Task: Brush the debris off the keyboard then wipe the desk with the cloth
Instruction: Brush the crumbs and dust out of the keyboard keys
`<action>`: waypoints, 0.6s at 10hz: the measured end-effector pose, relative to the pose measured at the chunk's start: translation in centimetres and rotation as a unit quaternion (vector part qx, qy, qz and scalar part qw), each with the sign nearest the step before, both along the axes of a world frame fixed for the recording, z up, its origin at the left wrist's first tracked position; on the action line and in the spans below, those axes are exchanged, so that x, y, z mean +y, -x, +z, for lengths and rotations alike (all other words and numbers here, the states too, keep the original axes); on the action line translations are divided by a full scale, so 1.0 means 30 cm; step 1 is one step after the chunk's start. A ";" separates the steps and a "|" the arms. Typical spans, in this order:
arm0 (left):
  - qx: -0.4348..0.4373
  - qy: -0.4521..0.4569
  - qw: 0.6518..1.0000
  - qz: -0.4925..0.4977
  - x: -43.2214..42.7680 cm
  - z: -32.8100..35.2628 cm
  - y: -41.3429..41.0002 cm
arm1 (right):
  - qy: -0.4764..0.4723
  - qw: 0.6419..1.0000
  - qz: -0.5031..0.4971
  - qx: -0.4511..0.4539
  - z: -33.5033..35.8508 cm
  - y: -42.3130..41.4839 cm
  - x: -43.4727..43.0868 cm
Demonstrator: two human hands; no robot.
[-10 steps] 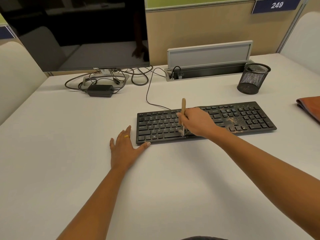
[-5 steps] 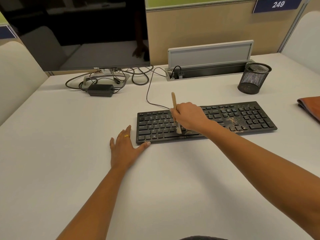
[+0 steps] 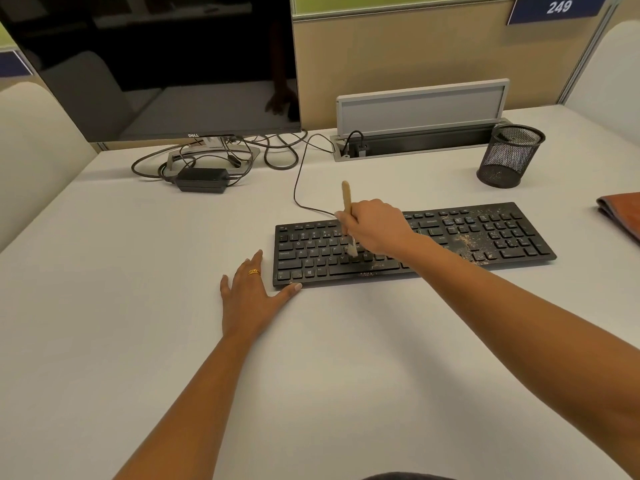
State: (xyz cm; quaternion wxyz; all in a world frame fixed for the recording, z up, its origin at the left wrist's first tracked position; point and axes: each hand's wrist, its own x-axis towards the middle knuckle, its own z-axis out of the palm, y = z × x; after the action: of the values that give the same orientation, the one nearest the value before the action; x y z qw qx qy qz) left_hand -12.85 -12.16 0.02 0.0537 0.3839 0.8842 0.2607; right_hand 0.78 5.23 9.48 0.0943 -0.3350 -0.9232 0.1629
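Brush [image 3: 347, 216] bristles on keyboard [image 3: 485, 237]

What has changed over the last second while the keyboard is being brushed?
The right hand, gripping the brush, has slid left along the letter keys of the keyboard and slightly toward the back rows. Nothing was taken or let go. The left hand stays flat on the desk at the keyboard's front-left corner; the debris on the right-hand keys and the cloth at the right edge are unchanged.
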 end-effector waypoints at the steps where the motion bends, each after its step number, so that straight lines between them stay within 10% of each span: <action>1: 0.002 0.003 1.000 0.000 -0.001 -0.001 0.003 | 0.041 0.999 0.017 0.007 -0.001 -0.011 0.004; 6: 0.001 0.000 1.000 0.000 0.000 -0.003 0.003 | 0.036 0.995 0.053 -0.073 0.026 -0.032 0.005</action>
State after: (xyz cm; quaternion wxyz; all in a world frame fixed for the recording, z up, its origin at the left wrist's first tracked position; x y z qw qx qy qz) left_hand -12.94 -12.16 -0.08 0.0528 0.3846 0.8842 0.2597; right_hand 1.74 5.37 10.27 0.0054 -0.3002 -0.9375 0.1758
